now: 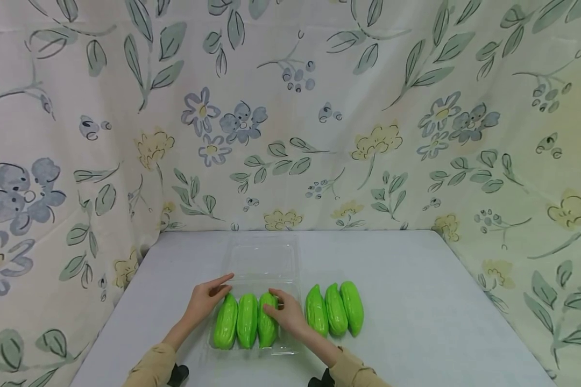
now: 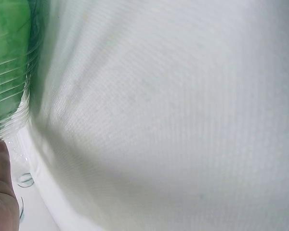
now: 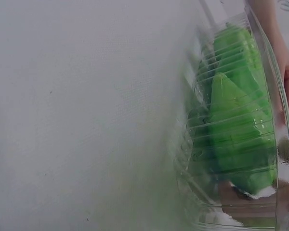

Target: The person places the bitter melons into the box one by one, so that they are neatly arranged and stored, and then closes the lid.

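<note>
A clear plastic clamshell box [image 1: 284,345] lies with its lid [image 1: 263,258] laid back. Three glossy green, long tapered vegetables stand side by side in its base: a left one [image 1: 226,322], a middle one [image 1: 247,321] and a right one [image 1: 267,329]. My right hand [image 1: 288,313] grips the upper part of the right one between thumb and fingers. At the box's far left corner, my left hand [image 1: 207,297] has its fingers extended, with the thumb near the left vegetable's tip. Ribbed plastic partly blurs a green vegetable [image 3: 241,130] in the right wrist view.
Three more green vegetables [image 1: 336,310] lie in a row on the white tabletop [image 1: 416,301], right of the box and close to my right forearm. Floral cloth [image 1: 290,123] hangs behind the table and along both sides.
</note>
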Action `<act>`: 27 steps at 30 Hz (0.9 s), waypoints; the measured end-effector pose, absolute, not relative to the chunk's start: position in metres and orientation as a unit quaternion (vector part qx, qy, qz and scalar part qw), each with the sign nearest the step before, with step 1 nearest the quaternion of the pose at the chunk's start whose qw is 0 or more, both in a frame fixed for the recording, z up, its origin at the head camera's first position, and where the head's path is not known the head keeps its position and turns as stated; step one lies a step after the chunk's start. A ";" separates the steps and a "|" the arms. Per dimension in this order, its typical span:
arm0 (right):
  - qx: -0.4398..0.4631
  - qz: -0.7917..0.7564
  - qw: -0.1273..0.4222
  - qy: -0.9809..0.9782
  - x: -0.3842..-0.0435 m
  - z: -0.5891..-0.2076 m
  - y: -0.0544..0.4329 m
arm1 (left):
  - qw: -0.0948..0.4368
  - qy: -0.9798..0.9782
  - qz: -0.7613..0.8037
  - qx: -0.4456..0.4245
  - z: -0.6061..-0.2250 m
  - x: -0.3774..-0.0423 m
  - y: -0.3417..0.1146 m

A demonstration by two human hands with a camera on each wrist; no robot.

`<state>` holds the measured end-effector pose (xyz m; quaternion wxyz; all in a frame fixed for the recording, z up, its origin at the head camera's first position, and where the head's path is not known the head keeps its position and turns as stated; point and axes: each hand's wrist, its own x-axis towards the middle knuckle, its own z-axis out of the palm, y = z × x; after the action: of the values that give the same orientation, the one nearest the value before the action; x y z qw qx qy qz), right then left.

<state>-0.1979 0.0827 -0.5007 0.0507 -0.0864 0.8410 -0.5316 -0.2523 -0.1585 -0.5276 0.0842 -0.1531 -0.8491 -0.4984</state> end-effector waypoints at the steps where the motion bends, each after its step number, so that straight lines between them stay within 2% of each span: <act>1: -0.086 -0.531 0.052 0.842 -0.197 -0.500 0.083 | 0.083 -0.849 -0.499 -0.153 -0.528 -0.252 -0.158; 11: -0.087 -0.528 0.054 0.843 -0.194 -0.495 0.083 | 0.084 -0.849 -0.499 -0.154 -0.531 -0.254 -0.159; 27: -0.112 -0.495 0.018 0.862 -0.193 -0.488 0.087 | 0.086 -0.851 -0.494 -0.157 -0.532 -0.255 -0.160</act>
<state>-0.1933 0.0875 -0.4881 0.0180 -0.1115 0.8617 -0.4946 -0.2553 -0.1596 -0.5315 0.0858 -0.1570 -0.8507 -0.4942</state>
